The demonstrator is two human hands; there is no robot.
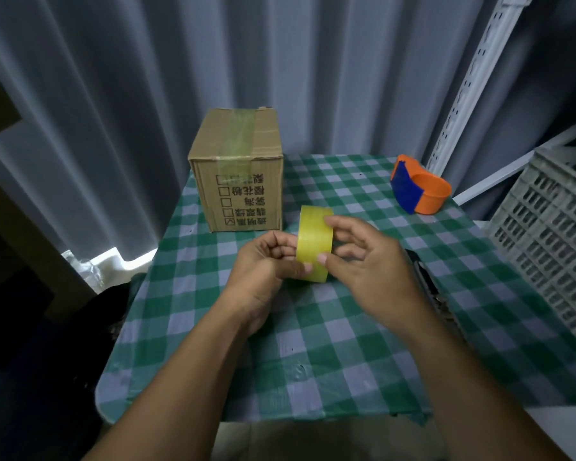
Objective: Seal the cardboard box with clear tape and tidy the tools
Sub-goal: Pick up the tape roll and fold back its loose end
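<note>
A yellowish roll of clear tape (314, 237) stands on edge just above the checked tablecloth, held between both hands. My left hand (263, 267) pinches its lower left rim. My right hand (366, 257) grips it from the right, thumb on the front face and fingers over the top. Behind them, at the table's far left, sits the brown cardboard box (238, 171) with a strip of tape running over its top seam and down its front. An orange and blue tape cutter (418, 189) lies at the far right of the table.
The green and white checked table (346, 361) is small, with its front edge near me. A grey slotted plastic crate (552, 241) leans at the right. A dark object (423, 277) lies partly hidden behind my right wrist. Grey curtains hang behind.
</note>
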